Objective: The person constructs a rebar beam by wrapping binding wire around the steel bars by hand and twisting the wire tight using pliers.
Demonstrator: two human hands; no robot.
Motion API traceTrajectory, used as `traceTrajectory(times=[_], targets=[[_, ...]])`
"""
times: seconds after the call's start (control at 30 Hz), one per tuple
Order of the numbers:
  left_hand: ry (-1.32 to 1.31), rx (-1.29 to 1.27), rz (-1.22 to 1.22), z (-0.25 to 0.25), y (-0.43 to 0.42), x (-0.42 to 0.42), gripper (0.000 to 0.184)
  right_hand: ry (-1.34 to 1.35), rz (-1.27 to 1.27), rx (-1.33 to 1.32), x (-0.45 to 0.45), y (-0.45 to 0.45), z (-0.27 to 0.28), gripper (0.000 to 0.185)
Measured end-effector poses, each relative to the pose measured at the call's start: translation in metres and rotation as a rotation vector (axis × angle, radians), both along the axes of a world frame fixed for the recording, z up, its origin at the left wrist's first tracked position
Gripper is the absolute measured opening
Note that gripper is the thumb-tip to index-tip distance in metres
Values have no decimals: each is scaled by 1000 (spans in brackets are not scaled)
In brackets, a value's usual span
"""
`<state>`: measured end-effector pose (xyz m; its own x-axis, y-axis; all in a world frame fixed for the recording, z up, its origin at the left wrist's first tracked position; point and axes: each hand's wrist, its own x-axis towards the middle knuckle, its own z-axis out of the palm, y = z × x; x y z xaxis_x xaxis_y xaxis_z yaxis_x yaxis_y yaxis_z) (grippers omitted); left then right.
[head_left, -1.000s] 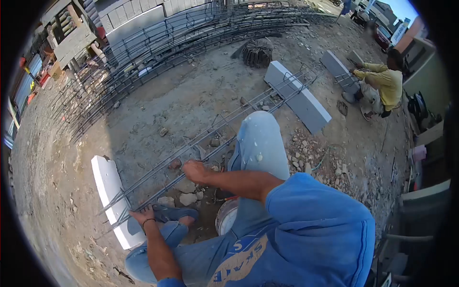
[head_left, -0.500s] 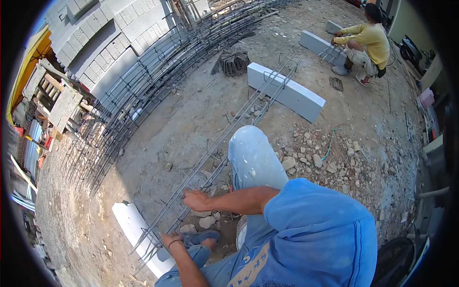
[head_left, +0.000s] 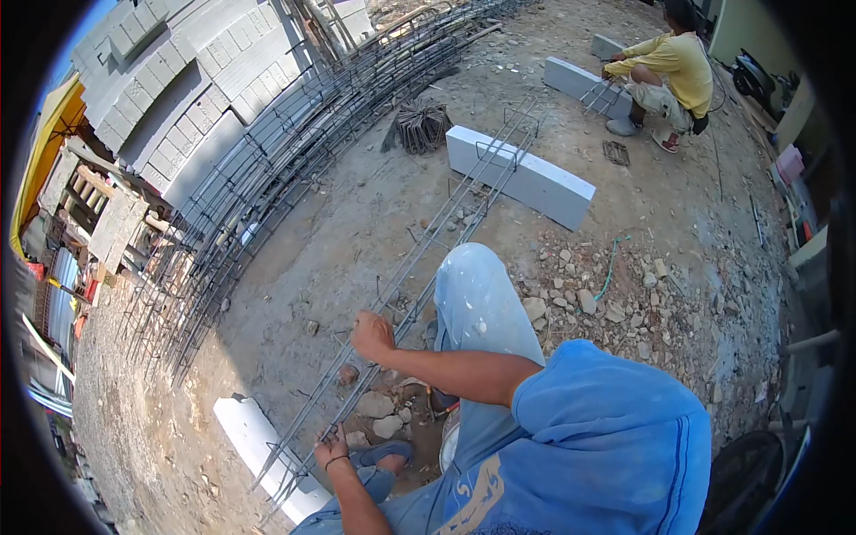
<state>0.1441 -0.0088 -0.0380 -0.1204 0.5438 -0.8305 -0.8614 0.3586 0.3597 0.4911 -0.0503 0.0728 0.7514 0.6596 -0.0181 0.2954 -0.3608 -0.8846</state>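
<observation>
A long, narrow rebar cage (head_left: 432, 240) of thin steel bars with bent stirrups slants across the ground, resting on white blocks at both ends. My left hand (head_left: 332, 448), with a dark band at the wrist, closes its fingers on the near bar close to the lower end. Further up the cage, my right hand (head_left: 373, 336) is curled into a fist over the bars beside a stirrup; whatever its fingers hold is hidden. The white block (head_left: 267, 450) under the near end lies by my sandalled foot (head_left: 383, 455). Another white block (head_left: 526, 181) supports the far end.
Finished rebar cages (head_left: 267, 169) lie stacked at left before piled grey blocks (head_left: 169, 89). A bundle of bent stirrups (head_left: 419, 125) sits beyond. Rubble (head_left: 615, 308) spreads to my right. A person in a yellow top (head_left: 673, 71) squats by another block at far right.
My right hand has moved up along the cage, away from my left hand. My left hand stays near the lower end. The view has shifted slightly.
</observation>
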Motion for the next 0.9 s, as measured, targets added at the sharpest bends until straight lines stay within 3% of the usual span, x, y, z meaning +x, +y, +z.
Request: traceTrajectory(times=[0.1,0.27,0.33,0.4,0.43,0.47,0.57,0.67,0.77,0.83,0.9], targets=[[13,-6,17,-6,7,0,30,283,-267,-255,58,-13,-8,25],[36,-16,66,3,3,8,25,659,-527,-220,63,-7,-55,31],[-6,-18,50,7,-3,7,22,676,-543,-125,52,-24,-30,20],[-82,23,73,6,-4,6,23,817,-485,-40,67,-2,-130,16],[-36,38,107,11,-8,12,23,994,-467,-12,61,-15,-76,30],[-17,37,87,14,-8,16,22,1038,-469,-54,59,-17,-70,33],[-24,50,50,40,-19,28,20,1148,-440,-141,61,-19,-82,35],[-9,58,77,41,-15,31,19,1228,-348,-188,56,-13,-89,38],[-31,66,18,27,-13,29,20,1299,-440,-227,63,-6,-125,45],[-23,73,40,34,-16,31,20,1139,-467,-105,50,-13,-105,38],[-27,89,28,29,-17,27,19,1220,-403,-118,41,-17,-79,34]])
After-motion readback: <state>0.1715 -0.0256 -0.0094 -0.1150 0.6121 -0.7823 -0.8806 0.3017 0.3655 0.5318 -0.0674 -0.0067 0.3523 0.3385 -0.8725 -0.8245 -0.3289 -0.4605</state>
